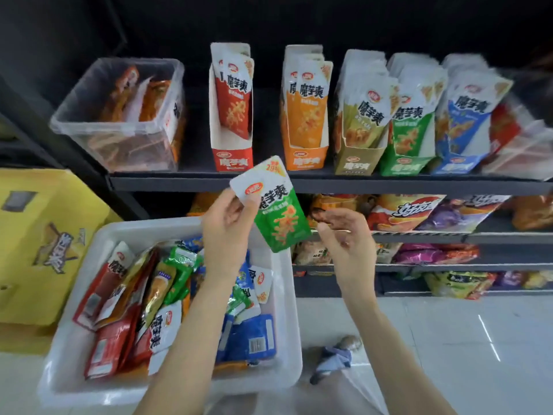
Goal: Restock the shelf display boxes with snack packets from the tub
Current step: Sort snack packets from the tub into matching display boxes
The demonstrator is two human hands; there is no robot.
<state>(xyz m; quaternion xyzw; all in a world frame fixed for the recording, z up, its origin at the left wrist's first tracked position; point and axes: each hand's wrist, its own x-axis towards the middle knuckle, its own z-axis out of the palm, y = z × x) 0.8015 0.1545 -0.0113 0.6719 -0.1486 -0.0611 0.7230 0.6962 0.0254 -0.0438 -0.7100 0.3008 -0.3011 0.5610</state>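
**Green packet held up below the shelf boxes**

On the shelf (329, 184) in front of me stand five display boxes in a row. The red box (232, 139) is at 12 o'clock, and the orange box (305, 136), tan box (357, 157), green box (402, 163) and blue box (454, 163) run on towards 2 o'clock, each with packets standing upright in it. A clear bin (119, 115) with orange and red packets sits at 10 o'clock on the same shelf. A yellow carton (45, 235) stands at 9 o'clock, beside the shelf frame. Bagged snacks (419, 211) fill the lower shelves at 3 o'clock.

The white tub (287, 339) lies at 7 o'clock, under my left forearm, heaped with red, green, blue and gold packets (155, 295) lying flat and crossed over each other.

My left hand (227, 229) is raised above the tub's far edge and pinches the white top corner of a green packet (276, 211) between thumb and fingers. The packet hangs tilted, its lower end pointing towards 5 o'clock, in front of the shelf lip and just below the red box.

My right hand (344, 235) hovers just beside the packet at 3 o'clock of it, fingers loosely curled, holding nothing and not touching it.
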